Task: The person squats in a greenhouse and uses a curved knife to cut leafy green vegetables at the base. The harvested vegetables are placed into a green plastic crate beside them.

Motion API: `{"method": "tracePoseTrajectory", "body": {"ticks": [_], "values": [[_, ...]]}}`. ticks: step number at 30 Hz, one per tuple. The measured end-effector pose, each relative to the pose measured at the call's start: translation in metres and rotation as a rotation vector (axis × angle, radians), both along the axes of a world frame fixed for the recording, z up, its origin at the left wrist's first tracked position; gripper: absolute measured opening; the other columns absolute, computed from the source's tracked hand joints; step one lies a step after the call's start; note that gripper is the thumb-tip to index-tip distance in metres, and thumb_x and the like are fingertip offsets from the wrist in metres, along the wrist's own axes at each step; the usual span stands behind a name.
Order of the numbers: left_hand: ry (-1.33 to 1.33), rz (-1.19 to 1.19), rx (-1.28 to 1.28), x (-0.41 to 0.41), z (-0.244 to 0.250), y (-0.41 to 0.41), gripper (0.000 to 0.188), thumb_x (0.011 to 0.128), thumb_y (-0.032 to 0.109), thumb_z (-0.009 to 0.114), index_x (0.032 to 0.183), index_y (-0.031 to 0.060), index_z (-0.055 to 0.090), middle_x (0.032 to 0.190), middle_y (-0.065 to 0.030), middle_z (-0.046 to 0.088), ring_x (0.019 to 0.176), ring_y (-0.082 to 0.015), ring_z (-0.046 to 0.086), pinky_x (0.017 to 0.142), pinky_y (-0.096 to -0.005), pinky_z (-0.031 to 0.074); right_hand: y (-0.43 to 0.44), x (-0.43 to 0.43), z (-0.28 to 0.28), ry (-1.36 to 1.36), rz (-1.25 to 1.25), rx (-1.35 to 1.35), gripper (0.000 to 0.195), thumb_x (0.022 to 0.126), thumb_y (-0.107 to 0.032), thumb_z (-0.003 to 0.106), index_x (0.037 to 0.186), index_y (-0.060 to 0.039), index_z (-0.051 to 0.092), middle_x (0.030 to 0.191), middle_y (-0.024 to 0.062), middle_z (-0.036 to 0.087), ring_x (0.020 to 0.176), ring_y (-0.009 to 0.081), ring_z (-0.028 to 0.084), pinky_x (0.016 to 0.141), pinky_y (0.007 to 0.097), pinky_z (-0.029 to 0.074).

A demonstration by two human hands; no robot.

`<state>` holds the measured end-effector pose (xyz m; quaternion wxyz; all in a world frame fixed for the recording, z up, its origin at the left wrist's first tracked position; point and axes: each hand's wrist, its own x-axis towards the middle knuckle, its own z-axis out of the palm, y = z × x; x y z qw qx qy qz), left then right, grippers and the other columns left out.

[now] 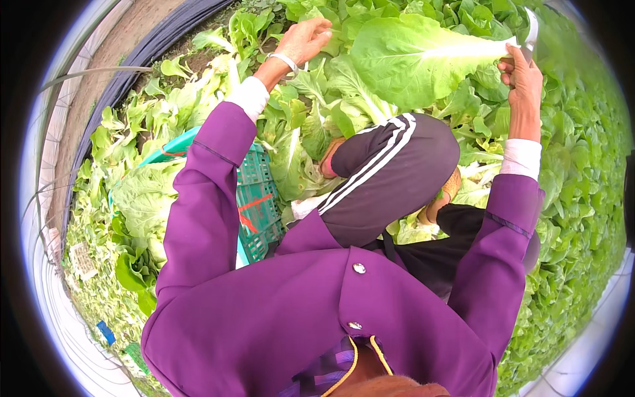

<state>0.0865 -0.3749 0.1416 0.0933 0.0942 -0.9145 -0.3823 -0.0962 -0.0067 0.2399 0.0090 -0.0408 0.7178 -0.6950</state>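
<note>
My right hand [522, 77] pinches the white stalk end of one large leaf [416, 57] between thumb and fingers. The leaf looks like lettuce or another leafy green, and it spreads leftward across the upper middle. A curved knife [532, 27] rises from the same hand, its handle mostly hidden by the fingers. To the left of the leaf, my left hand [305, 42] hovers over the plants with bent, slightly parted fingers. Nothing shows in its grasp. A bangle [285, 60] circles that wrist.
A green plastic crate [258, 203] holding leafy heads [149, 198] stands beside my left arm, partly hidden by the sleeve. Cut leaves [292, 164] litter the ground by my bent knee [397, 164]. Dense standing greens [580, 208] fill the right side. Dark sheeting [114, 94] borders the bed at left.
</note>
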Motion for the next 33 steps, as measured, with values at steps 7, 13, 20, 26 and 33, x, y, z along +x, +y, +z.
{"method": "tracePoseTrajectory", "body": {"ticks": [7, 13, 20, 26, 33], "values": [[-0.118, -0.219, -0.481, -0.021, -0.062, 0.064, 0.019, 0.090, 0.021, 0.056, 0.102, 0.0099, 0.066, 0.094, -0.0098, 0.070, 0.087, -0.0318, 0.065, 0.075, -0.0435, 0.051, 0.067, -0.007, -0.140, -0.137, -0.341, -0.009, 0.031, 0.087, -0.020, 0.070, 0.101, 0.0038, 0.057, 0.101, 0.0161, 0.064, 0.056, 0.0204, 0.067, 0.035, 0.0251, 0.036], [-0.053, -0.804, -0.797, -0.045, -0.157, 0.150, 0.022, 0.078, 0.014, 0.061, 0.100, 0.0122, 0.063, 0.096, -0.0003, 0.060, 0.102, -0.0176, 0.057, 0.086, -0.0419, 0.041, 0.074, 0.027, -0.208, -0.284, -0.309, -0.072, 0.026, 0.090, -0.019, 0.064, 0.101, 0.0016, 0.054, 0.089, 0.0154, 0.069, 0.042, 0.0146, 0.054, 0.034, 0.0249, 0.035], [0.040, -0.722, -0.952, -0.042, -0.223, 0.174, 0.035, 0.081, 0.018, 0.061, 0.115, 0.0179, 0.057, 0.111, 0.0006, 0.054, 0.113, -0.0166, 0.051, 0.097, -0.0565, 0.035, 0.064, 0.048, -0.215, -0.329, -0.300, -0.098, 0.019, 0.091, -0.017, 0.063, 0.096, -0.0016, 0.054, 0.081, 0.0133, 0.069, 0.039, 0.0102, 0.046, 0.035, 0.0232, 0.034], [0.139, -0.441, -0.366, -0.057, -0.153, 0.145, 0.041, 0.077, 0.022, 0.073, 0.116, 0.0210, 0.061, 0.111, 0.0009, 0.063, 0.107, -0.0164, 0.057, 0.079, -0.0370, 0.032, 0.050, 0.040, -0.181, -0.226, -0.196, -0.115, 0.019, 0.090, -0.020, 0.066, 0.094, -0.0036, 0.055, 0.079, 0.0113, 0.069, 0.040, 0.0092, 0.046, 0.036, 0.0232, 0.034], [0.045, -0.398, 0.692, -0.045, 0.031, 0.047, 0.066, 0.086, 0.028, 0.070, 0.140, 0.0016, 0.043, 0.133, -0.0071, 0.051, 0.126, -0.0178, 0.045, 0.108, -0.0333, 0.033, -0.014, 0.042, -0.070, -0.079, 0.256, -0.124, 0.029, 0.089, -0.025, 0.068, 0.104, -0.0011, 0.063, 0.092, 0.0106, 0.072, 0.042, 0.0053, 0.046, 0.037, 0.0193, 0.034]]}}
